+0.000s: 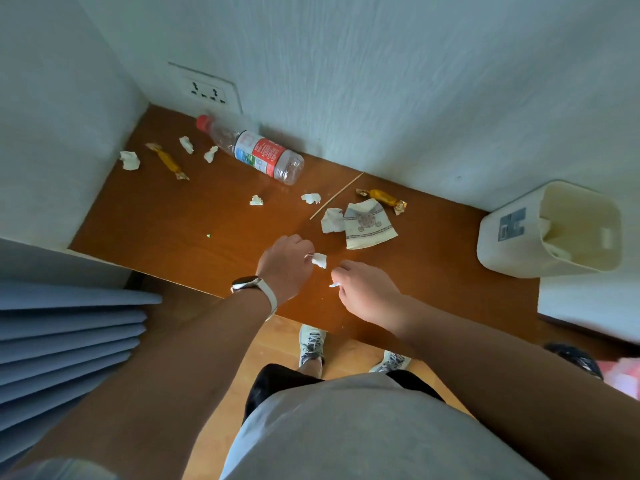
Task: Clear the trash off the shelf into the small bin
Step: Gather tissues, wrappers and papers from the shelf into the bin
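trash is scattered across the brown shelf: a plastic bottle on its side by the wall, two gold candy wrappers, a thin stick, a flattened paper cup and several small paper scraps. the left hand pinches one white scrap between thumb and fingertip near the front edge. the right hand is curled just beside it, with a sliver of white showing at its fingertips; whether it truly grips something there cannot be told. the small bin stands at the right end of the shelf, tilted, its mouth open, well apart from both hands, and something pale already lies inside.

to do this step well, the person would likely gather the nearby scraps into one hand before travelling, keep the pinch firm since the paper is light, and release only once the hand is over the bin's mouth, so nothing flutters to the floor. the bottle probably wants a whole-hand grasp on its own.
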Demonstrator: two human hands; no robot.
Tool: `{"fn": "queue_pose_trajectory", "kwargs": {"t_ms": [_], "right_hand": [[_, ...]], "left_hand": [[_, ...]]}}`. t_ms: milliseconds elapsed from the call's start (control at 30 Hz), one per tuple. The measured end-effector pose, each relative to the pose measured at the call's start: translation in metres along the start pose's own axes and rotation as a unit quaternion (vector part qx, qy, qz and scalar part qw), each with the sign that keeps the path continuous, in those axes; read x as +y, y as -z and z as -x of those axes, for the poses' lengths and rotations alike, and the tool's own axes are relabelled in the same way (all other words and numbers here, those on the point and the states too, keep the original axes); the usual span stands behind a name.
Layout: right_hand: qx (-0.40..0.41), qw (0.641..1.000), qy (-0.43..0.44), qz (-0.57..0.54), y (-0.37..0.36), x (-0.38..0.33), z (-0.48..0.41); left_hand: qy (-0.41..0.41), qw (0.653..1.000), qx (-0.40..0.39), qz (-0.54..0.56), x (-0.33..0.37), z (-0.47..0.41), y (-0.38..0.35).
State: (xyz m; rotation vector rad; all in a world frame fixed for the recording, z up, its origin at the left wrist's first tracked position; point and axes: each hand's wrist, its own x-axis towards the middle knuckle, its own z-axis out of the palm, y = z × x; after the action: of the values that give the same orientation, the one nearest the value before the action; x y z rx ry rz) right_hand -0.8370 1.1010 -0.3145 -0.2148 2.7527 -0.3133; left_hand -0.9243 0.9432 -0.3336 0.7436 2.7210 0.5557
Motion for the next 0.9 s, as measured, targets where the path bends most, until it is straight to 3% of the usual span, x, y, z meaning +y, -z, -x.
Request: {"fn": "queue_pose_trajectory", "kwargs": {"t_ms": [500, 700, 900], "right_hand": [[0.169, 0.962, -0.188, -0.099, 0.069, 0.074, 0.08], [0.257, 0.908, -0.317, -0.093, 0.101, 0.117, 0.129], [0.288, 0.873, -0.374, -0.121, 0.118, 0.172, 0.175]], "left_hand": [[-0.158, 0.984, 0.009, 0.076, 0.125, -0.058, 0.034], [-0.223, 0.971, -0.021, 0.087, 0.205, -0.071, 0.035], [-0.252, 0.963, -0.035, 0.084, 0.273, -0.09, 0.024]]}}
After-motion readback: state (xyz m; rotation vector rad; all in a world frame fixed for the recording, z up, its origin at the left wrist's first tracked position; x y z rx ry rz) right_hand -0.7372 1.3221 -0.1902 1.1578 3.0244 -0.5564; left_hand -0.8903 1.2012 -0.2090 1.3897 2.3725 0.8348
